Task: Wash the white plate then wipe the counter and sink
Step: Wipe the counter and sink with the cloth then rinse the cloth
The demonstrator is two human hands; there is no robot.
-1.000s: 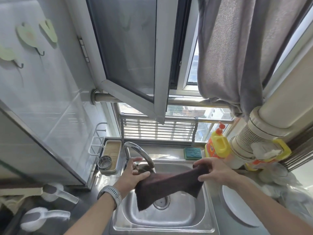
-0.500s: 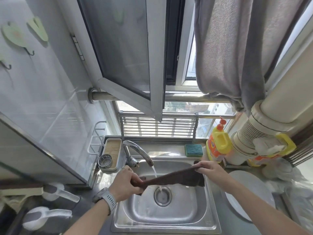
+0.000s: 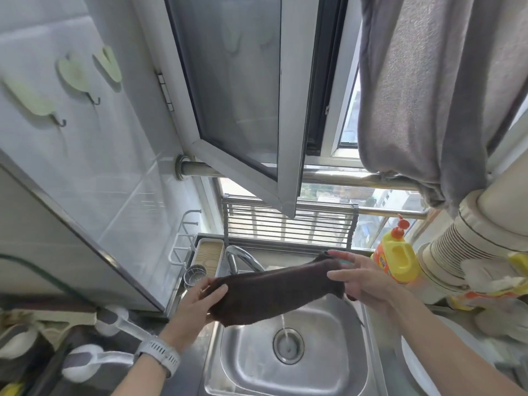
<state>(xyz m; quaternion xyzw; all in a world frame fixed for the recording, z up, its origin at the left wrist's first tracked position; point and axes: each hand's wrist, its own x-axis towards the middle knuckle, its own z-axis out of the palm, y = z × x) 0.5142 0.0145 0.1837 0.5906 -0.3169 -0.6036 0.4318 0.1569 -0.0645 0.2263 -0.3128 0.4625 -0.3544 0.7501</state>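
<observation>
Both hands, left hand (image 3: 197, 298) and right hand (image 3: 363, 281), gripped a dark brown cloth (image 3: 274, 292) stretched between their fingers, above the running steel sink (image 3: 337, 364).

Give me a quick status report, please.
Both hands, left and right, hold brown cloth under running tap. White plate aside. Nothing obstructing.

Cloth (image 3: 274, 292) stretched above sink (image 3: 285, 375), lower centre of frame. Faucet (image 3: 241, 257) behind cloth. Detergent bottle (image 3: 395, 260) at right. Plate (image 3: 414, 367) lower right, beside sink.
</observation>
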